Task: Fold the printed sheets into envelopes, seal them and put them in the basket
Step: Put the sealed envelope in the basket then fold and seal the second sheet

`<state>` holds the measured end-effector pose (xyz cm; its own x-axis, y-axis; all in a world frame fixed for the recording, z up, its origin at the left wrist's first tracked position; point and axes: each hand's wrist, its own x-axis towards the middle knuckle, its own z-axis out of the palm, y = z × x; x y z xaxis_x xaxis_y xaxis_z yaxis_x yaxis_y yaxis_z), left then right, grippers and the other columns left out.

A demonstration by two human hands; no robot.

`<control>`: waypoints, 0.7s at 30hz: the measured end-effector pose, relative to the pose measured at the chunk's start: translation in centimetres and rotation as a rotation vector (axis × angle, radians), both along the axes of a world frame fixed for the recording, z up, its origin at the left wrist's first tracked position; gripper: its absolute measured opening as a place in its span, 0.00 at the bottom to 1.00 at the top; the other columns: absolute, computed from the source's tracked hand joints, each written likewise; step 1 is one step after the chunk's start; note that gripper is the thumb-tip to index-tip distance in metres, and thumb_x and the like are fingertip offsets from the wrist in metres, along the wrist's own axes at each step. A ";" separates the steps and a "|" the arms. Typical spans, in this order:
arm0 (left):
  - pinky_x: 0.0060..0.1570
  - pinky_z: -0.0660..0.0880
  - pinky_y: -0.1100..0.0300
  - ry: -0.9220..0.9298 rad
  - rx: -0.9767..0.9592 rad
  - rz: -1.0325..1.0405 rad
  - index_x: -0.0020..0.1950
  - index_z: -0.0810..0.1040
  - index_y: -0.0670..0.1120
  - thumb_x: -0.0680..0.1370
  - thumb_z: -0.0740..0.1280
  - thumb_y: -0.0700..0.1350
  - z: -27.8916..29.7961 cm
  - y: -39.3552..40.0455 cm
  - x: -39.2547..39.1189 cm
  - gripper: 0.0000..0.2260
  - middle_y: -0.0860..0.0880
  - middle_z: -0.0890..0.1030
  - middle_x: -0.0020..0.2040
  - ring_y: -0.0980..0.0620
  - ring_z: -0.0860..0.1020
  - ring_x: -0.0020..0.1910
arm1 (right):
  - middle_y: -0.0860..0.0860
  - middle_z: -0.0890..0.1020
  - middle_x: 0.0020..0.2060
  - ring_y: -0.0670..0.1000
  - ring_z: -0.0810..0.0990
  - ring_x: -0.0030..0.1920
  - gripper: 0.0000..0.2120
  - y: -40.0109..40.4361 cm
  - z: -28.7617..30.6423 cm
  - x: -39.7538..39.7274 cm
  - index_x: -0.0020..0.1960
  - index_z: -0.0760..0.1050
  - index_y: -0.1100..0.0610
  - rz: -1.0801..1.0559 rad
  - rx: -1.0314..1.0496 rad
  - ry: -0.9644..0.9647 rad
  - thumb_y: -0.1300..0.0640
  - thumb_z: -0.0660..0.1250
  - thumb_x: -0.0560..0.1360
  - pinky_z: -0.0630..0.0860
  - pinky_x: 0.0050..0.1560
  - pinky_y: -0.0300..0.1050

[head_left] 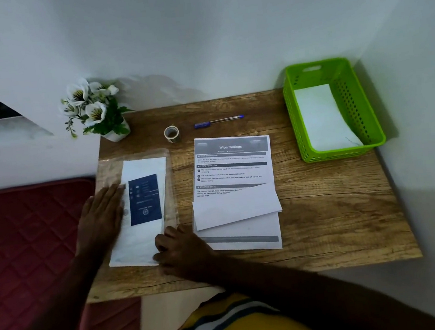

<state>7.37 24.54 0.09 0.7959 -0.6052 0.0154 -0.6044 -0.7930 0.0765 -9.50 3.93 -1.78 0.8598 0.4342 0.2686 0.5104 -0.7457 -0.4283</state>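
**Both hands on the envelope pack, left side of table**

Head view. Left hand point(100, 219) lies palm down, fingers straight and together, flat on the left edge of the clear plastic pack of white envelopes with a dark blue label point(141, 208); forearm enters from lower left. Right hand point(179, 246) reaches across the body to the pack's near right corner; fingers curled, seemingly pinching the pack's near edge, but the contact is hidden under the knuckles, so the grip cannot be told for certain.

The pack sits on the left part of the wooden table point(324, 207), long axis running away from the person, leaning slightly right at the far end.

Just beside it to the right lies the stack of printed sheets headed "Wipe Railings" point(233, 163), long axis also away from the person, heading at the far end. A plain white envelope point(236, 207) lies across the stack's lower half, long axis left to right, slightly tilted.

The green perforated plastic basket point(300, 117) stands at the far right corner, a white envelope point(324, 117) inside it.

Far edge: small tape roll point(171, 133), blue pen point(218, 121), white potted flowers point(96, 108).
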 end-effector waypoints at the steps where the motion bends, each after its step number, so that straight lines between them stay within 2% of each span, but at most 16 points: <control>1: 0.73 0.63 0.40 0.012 -0.002 0.008 0.79 0.67 0.43 0.84 0.51 0.50 0.0 0.0 0.0 0.25 0.42 0.69 0.78 0.40 0.69 0.76 | 0.54 0.75 0.51 0.56 0.71 0.54 0.09 0.1 -0.1 0.0 0.52 0.83 0.55 -0.007 0.016 0.012 0.50 0.69 0.79 0.71 0.52 0.57; 4: 0.74 0.63 0.42 0.036 -0.023 0.016 0.80 0.66 0.43 0.85 0.51 0.50 0.1 0.0 0.1 0.24 0.42 0.68 0.79 0.41 0.69 0.77 | 0.53 0.75 0.50 0.55 0.72 0.54 0.08 0.5 -0.3 0.0 0.49 0.84 0.55 -0.012 0.048 0.028 0.53 0.68 0.79 0.71 0.52 0.57; 8: 0.74 0.63 0.43 0.053 -0.039 0.032 0.79 0.66 0.43 0.85 0.52 0.50 0.1 -0.1 0.1 0.24 0.42 0.68 0.78 0.42 0.69 0.76 | 0.54 0.77 0.49 0.56 0.73 0.53 0.11 0.8 0.2 -0.2 0.46 0.82 0.59 -0.022 0.078 -0.007 0.53 0.65 0.80 0.71 0.51 0.56; 13: 0.74 0.63 0.42 0.065 -0.050 0.074 0.77 0.70 0.43 0.85 0.50 0.51 0.4 -0.1 0.4 0.24 0.41 0.71 0.77 0.41 0.70 0.75 | 0.60 0.83 0.52 0.60 0.78 0.59 0.14 0.3 1.3 -0.3 0.49 0.80 0.63 0.020 0.124 -0.081 0.55 0.61 0.83 0.74 0.54 0.58; 16: 0.73 0.63 0.41 0.050 -0.059 0.080 0.76 0.70 0.39 0.85 0.51 0.50 0.5 0.0 0.6 0.24 0.39 0.72 0.75 0.39 0.71 0.75 | 0.61 0.85 0.53 0.62 0.80 0.62 0.13 0.1 1.7 -0.7 0.52 0.81 0.63 0.069 0.159 -0.152 0.56 0.62 0.84 0.75 0.58 0.58; 21: 0.74 0.63 0.41 0.024 -0.065 0.067 0.76 0.70 0.38 0.85 0.52 0.49 0.8 -0.1 0.9 0.24 0.38 0.71 0.75 0.38 0.70 0.75 | 0.58 0.86 0.51 0.60 0.84 0.59 0.09 0.7 2.9 -1.7 0.51 0.83 0.62 0.040 0.206 -0.342 0.57 0.67 0.81 0.78 0.57 0.57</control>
